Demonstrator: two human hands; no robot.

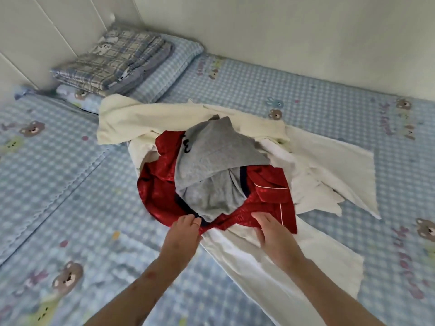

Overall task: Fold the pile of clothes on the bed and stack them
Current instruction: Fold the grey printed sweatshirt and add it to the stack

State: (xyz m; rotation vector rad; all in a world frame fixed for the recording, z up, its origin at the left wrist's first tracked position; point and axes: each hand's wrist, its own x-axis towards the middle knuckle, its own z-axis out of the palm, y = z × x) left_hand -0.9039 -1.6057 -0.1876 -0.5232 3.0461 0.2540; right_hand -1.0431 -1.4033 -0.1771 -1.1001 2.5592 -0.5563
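Plain white walls (306, 31), perhaps panelled.

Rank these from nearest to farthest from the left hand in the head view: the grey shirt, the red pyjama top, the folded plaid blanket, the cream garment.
From the left hand:
1. Red pyjama top: its hem is at the fingertips.
2. Grey shirt: just beyond, on top of the pile.
3. Cream garment: at the pile's far side.
4. Folded plaid blanket: on the pillow by the far wall.
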